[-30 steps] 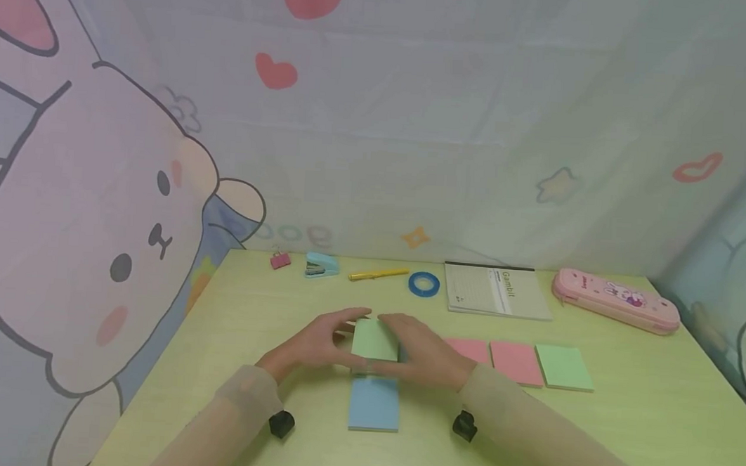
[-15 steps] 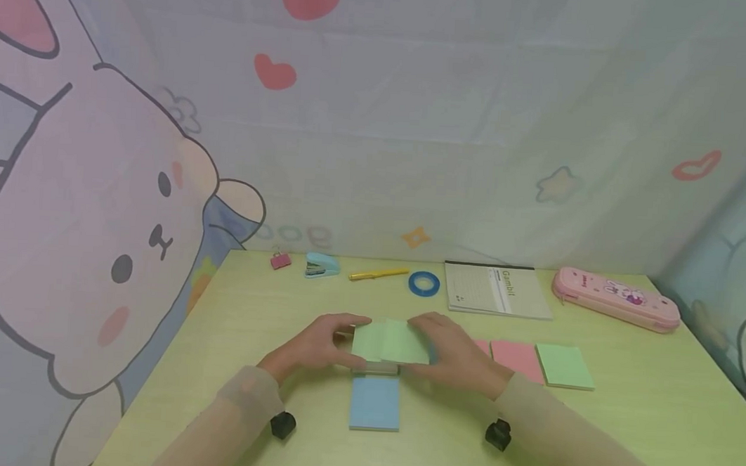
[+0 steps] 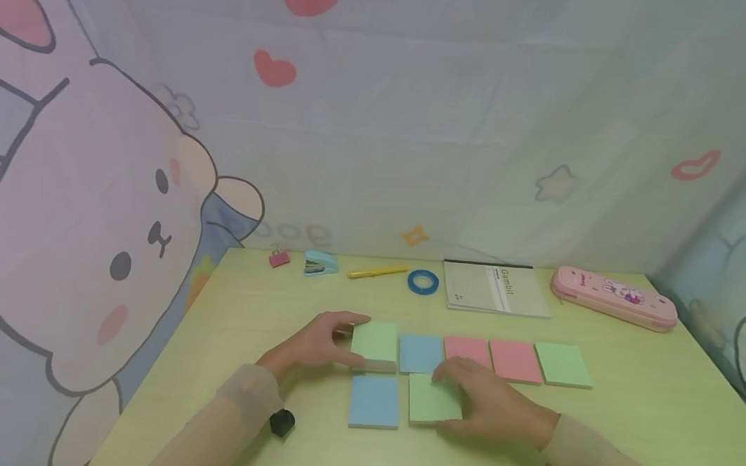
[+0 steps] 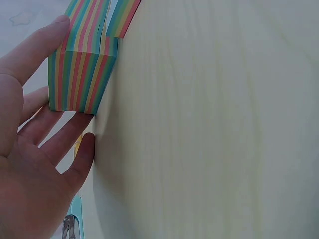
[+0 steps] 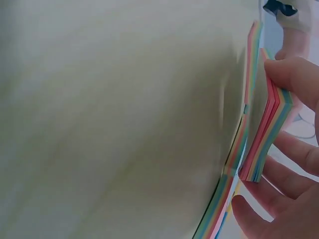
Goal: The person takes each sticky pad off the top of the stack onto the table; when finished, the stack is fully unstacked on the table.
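Observation:
A thick stack of sticky note pads (image 3: 375, 340), green on top, stands mid-table; my left hand (image 3: 309, 341) grips its sides between thumb and fingers. Striped rainbow edges of that stack (image 4: 82, 74) show in the left wrist view. My right hand (image 3: 497, 406) pinches a single green-topped sticky note pad (image 3: 429, 399) by its right part. In the right wrist view this pad (image 5: 269, 129) is tilted and off the table. A blue pad (image 3: 373, 402) lies just left of it, in front of the stack.
Right of the stack runs a row: a blue pad (image 3: 420, 353), two pink pads (image 3: 464, 350) and a green pad (image 3: 564, 365). Along the back lie a binder clip (image 3: 279, 259), stapler (image 3: 321, 264), yellow pen (image 3: 377, 272), blue tape roll (image 3: 423, 282), notebook (image 3: 497, 289) and pink pencil case (image 3: 615, 298).
My right hand has drawn the top green pad off the stack, rightward, then toward the front beside the blue pad. The left hand has stayed at the stack, which is lower now.

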`<act>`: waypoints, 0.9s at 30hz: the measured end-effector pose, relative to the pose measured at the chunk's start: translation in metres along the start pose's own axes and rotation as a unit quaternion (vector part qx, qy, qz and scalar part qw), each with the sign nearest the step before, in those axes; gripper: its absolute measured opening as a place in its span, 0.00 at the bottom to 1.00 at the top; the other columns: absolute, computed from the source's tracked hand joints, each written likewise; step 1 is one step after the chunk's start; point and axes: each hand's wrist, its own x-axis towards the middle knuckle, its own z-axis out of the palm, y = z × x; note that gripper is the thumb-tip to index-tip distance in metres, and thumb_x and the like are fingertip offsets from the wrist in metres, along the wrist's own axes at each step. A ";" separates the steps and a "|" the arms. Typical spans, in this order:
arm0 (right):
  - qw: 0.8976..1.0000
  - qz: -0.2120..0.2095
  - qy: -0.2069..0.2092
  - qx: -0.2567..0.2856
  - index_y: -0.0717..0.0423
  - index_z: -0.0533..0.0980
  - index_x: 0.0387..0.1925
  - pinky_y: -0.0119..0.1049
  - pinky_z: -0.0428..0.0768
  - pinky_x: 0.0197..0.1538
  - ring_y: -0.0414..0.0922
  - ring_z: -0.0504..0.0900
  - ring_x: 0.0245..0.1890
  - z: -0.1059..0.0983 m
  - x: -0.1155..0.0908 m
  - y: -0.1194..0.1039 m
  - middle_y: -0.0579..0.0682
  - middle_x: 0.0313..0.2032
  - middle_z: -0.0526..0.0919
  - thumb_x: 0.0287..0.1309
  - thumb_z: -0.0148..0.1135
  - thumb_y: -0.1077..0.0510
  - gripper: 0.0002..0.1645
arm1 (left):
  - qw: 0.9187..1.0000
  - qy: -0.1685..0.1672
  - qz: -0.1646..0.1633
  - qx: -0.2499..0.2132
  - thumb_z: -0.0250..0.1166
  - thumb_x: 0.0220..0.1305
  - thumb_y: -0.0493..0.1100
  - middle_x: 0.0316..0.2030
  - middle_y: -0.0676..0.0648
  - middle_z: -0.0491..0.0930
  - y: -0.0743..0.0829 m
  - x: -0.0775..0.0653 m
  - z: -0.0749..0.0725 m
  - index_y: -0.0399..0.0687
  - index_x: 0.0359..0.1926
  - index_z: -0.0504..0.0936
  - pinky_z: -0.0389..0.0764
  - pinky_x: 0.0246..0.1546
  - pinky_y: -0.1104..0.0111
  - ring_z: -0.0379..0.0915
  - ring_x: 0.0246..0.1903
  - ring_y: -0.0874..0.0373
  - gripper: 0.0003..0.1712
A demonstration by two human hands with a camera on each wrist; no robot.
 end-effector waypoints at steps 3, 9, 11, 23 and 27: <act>1.000 -0.009 -0.018 -0.006 0.49 0.76 0.57 0.48 0.79 0.66 0.42 0.77 0.60 0.004 -0.003 -0.004 0.39 0.58 0.79 0.52 0.81 0.43 0.34 | 1.000 -0.002 0.001 0.000 0.82 0.57 0.50 0.71 0.44 0.74 0.001 0.000 -0.001 0.47 0.73 0.75 0.72 0.70 0.45 0.74 0.66 0.42 0.45; 0.999 -0.007 -0.034 -0.028 0.50 0.77 0.58 0.44 0.80 0.64 0.40 0.77 0.58 0.008 -0.001 -0.011 0.40 0.58 0.78 0.53 0.81 0.44 0.35 | 1.000 -0.002 -0.006 0.000 0.82 0.57 0.49 0.71 0.45 0.74 0.000 0.001 -0.001 0.49 0.73 0.76 0.72 0.70 0.47 0.74 0.66 0.43 0.45; 0.999 -0.006 -0.032 -0.035 0.50 0.77 0.58 0.43 0.81 0.63 0.40 0.76 0.57 0.008 0.000 -0.012 0.40 0.58 0.78 0.52 0.81 0.44 0.34 | 1.000 -0.003 -0.009 -0.002 0.82 0.56 0.50 0.71 0.46 0.74 0.001 0.001 -0.001 0.49 0.73 0.76 0.72 0.71 0.47 0.74 0.66 0.44 0.45; 0.998 0.000 -0.021 -0.053 0.48 0.78 0.57 0.43 0.82 0.58 0.41 0.77 0.55 0.011 -0.001 -0.014 0.39 0.56 0.82 0.50 0.82 0.42 0.35 | 1.000 -0.001 -0.012 -0.005 0.83 0.56 0.49 0.71 0.46 0.75 0.001 0.001 0.000 0.49 0.73 0.76 0.72 0.71 0.48 0.74 0.66 0.44 0.45; 0.998 -0.002 -0.019 -0.059 0.47 0.78 0.57 0.44 0.83 0.57 0.41 0.78 0.55 0.012 -0.001 -0.013 0.38 0.56 0.82 0.50 0.82 0.40 0.36 | 1.000 -0.001 -0.015 -0.005 0.83 0.55 0.50 0.70 0.47 0.75 0.002 0.001 0.000 0.50 0.72 0.76 0.73 0.70 0.48 0.74 0.66 0.45 0.45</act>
